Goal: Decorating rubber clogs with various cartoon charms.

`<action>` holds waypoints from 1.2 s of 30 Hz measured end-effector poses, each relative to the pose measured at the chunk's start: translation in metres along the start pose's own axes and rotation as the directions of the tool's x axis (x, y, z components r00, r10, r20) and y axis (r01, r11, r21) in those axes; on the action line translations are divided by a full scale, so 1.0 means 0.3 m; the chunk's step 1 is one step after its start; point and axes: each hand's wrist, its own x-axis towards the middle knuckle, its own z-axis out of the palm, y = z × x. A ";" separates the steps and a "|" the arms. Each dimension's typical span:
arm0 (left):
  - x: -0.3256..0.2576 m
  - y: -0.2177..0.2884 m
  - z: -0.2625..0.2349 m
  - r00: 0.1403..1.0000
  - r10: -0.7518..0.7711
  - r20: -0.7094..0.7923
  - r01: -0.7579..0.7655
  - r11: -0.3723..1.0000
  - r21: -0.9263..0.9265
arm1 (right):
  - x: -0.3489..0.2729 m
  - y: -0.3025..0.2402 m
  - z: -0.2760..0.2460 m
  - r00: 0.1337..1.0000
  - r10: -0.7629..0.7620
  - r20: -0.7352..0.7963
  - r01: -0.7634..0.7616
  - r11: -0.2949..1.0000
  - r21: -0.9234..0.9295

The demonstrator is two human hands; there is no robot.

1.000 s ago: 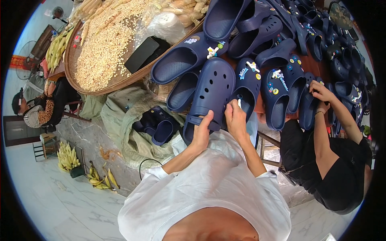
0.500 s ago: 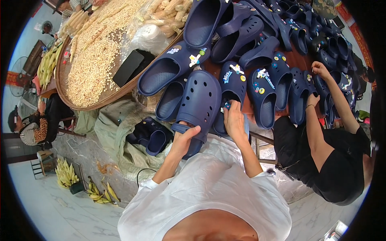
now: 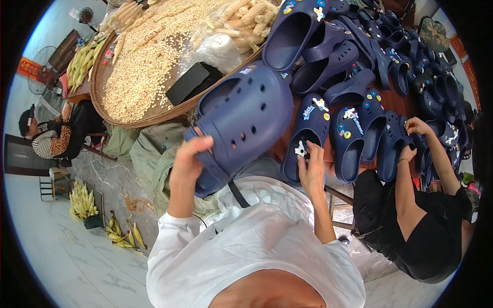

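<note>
My left hand (image 3: 186, 169) grips a navy foam clog (image 3: 251, 115) by its heel end, thumb over the strap. The clog is tilted, its holed upper facing me, and no charms show on it. My right hand (image 3: 313, 169) pinches a small white shoe charm (image 3: 301, 149) with dark marks. Behind that charm, a decorated navy clog (image 3: 314, 115) rests at the table's near edge, with colourful charms on its upper. Just right of it is another decorated clog (image 3: 348, 134).
Many navy clogs (image 3: 359, 46) crowd the brown table. At left, a round woven tray (image 3: 97, 97) holds corn kernels, cobs and a black box (image 3: 192, 83). To my right a co-worker in black (image 3: 411, 220) handles a clog; another person (image 3: 51, 133) sits far left.
My left hand has lifted the bare clog and turned it leftward. My right hand now shows a white charm between its fingers. The whole view has shifted slightly.
</note>
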 end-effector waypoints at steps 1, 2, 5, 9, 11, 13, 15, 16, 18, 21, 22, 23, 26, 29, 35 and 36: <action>0.009 0.027 -0.005 0.993 0.062 -0.097 -0.062 0.998 0.001 | 0.000 0.003 0.001 1.000 0.030 -0.009 -0.030 0.998 0.054; 0.027 0.050 -0.005 0.975 0.119 -0.188 -0.120 0.993 0.008 | -0.001 0.013 0.001 1.000 0.020 -0.017 -0.019 0.999 0.037; 0.125 0.108 -0.012 0.938 0.191 -0.291 -0.171 0.981 0.095 | -0.004 0.014 0.000 0.999 0.018 -0.027 -0.017 0.999 0.038; 0.279 0.205 -0.014 0.957 0.195 -0.216 -0.194 0.981 0.025 | -0.018 0.033 0.005 0.999 -0.027 -0.035 0.028 0.999 0.022; 0.372 0.229 -0.055 0.996 0.072 -0.056 -0.083 0.967 -0.239 | -0.024 0.035 0.003 1.000 -0.004 -0.031 0.004 1.000 0.023; 0.452 0.226 -0.103 0.999 0.046 -0.016 -0.048 0.956 -0.288 | -0.028 0.031 0.003 0.999 -0.003 -0.038 0.004 0.999 0.035; 0.523 0.209 -0.175 0.998 0.032 0.053 -0.019 0.974 -0.227 | -0.026 0.028 0.001 0.999 -0.001 -0.047 0.004 0.999 0.046; 0.541 0.210 -0.163 0.998 0.027 0.058 -0.013 0.974 -0.227 | -0.028 0.030 -0.001 0.999 0.022 -0.050 -0.019 0.998 0.053; 0.573 0.208 -0.136 0.996 0.051 0.079 -0.042 0.993 -0.107 | -0.025 0.035 -0.002 0.997 0.048 -0.055 -0.045 0.997 0.059; 0.633 0.221 -0.150 0.994 0.079 0.072 -0.068 0.988 -0.140 | -0.025 0.033 0.002 0.997 0.042 -0.059 -0.038 0.998 0.058; 0.654 0.235 -0.146 0.991 0.094 0.093 -0.080 0.986 -0.143 | -0.020 0.032 0.005 0.998 0.032 -0.061 -0.027 0.996 0.081; 0.666 0.233 -0.143 0.991 0.092 0.099 -0.077 0.987 -0.143 | -0.017 0.029 0.008 0.998 0.022 -0.064 -0.015 0.994 0.104; 0.695 0.242 -0.127 0.989 0.135 -0.056 -0.141 0.984 -0.108 | -0.017 0.027 0.012 0.996 0.036 -0.076 -0.028 0.993 0.111; 0.724 0.256 -0.086 0.971 0.140 -0.193 -0.164 0.980 -0.111 | -0.018 0.034 0.016 0.996 0.030 -0.079 -0.022 0.995 0.101; 0.787 0.271 -0.102 0.960 0.104 -0.261 -0.152 0.973 -0.173 | -0.012 0.033 0.015 0.996 0.007 -0.088 0.003 0.994 0.112; 0.802 0.277 -0.113 0.960 0.105 -0.260 -0.153 0.973 -0.171 | -0.009 0.032 0.015 0.996 0.009 -0.084 0.001 0.993 0.122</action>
